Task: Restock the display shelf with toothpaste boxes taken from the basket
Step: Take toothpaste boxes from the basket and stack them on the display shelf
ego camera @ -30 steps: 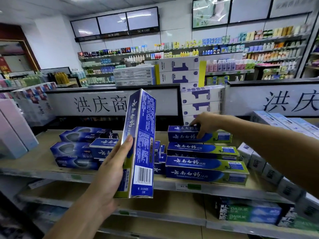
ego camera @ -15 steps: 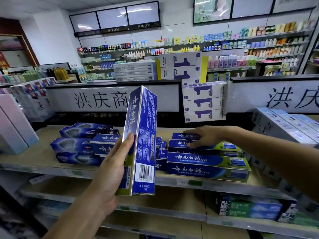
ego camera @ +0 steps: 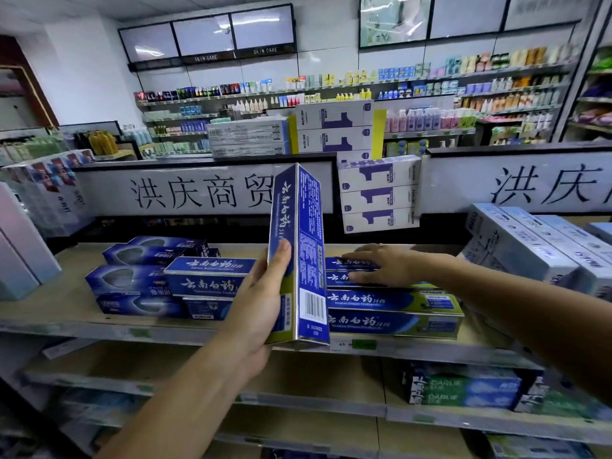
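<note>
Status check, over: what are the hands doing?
Left hand grips upright toothpaste box. Right hand flat on shelf stack. Nothing seen blocking.

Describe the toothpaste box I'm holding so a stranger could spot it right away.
Look at the wooden display shelf under the white sign. In front of its middle, the left hand grips one blue toothpaste box. Unlike the flat stacked boxes, it stands upright, barcode showing.

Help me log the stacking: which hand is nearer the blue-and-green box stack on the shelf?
Right. The right hand rests flat on top of the stack; the left hand holds an upright toothpaste box just left of it.
</note>
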A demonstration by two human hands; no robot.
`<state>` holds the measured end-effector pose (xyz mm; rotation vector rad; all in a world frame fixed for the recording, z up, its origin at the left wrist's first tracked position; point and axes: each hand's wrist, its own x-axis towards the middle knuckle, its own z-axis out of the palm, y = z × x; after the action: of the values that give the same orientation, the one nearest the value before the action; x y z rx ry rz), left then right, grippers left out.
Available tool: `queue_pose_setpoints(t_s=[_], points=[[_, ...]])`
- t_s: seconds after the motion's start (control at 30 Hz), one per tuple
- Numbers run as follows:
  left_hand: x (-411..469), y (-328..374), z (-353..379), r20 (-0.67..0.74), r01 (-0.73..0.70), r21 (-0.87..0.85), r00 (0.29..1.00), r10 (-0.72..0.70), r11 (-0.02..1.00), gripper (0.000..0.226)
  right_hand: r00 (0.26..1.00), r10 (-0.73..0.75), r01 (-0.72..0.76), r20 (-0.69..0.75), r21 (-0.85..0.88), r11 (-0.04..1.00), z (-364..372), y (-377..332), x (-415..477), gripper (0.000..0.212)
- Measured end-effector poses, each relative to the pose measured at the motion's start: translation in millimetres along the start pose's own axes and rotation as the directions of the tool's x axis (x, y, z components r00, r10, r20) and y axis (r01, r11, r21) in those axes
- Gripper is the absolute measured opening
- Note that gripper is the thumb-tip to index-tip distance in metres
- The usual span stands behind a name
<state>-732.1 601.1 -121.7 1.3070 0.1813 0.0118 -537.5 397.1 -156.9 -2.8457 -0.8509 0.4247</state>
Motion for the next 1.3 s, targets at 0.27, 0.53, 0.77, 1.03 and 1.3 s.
queue_pose_setpoints(t_s=[0.27,0.53,0.77,1.03,1.3], points=[[18,-2,24,0.013,0.000,-0.138,1.000,0.002,0.990,0.049,0.976,-0.216,0.217,-0.015,0.024,0.976,17,-1,-27,0.087],[26,-9,37,0.148,0.105,-0.269,0.987,-0.067,0.957,0.053,0.910,-0.126,0.373,-0.395,0.647,0.665,-16,-29,-70,0.060],[30,-18,62,0.130,-0.143,-0.141,0.978,0.162,0.980,0.039,0.930,-0.057,0.359,-0.364,0.858,0.368,-33,-53,-83,0.046],[32,-13,60,0.237,-0.260,0.016,0.939,0.249,0.966,0.060,0.907,-0.031,0.417,-0.420,0.884,0.211,-39,-41,-86,0.044],[57,28,39,-0.015,-0.417,0.271,0.899,0.437,0.867,0.075,0.990,-0.106,0.127,-0.089,0.885,0.447,-74,-7,-83,0.046]])
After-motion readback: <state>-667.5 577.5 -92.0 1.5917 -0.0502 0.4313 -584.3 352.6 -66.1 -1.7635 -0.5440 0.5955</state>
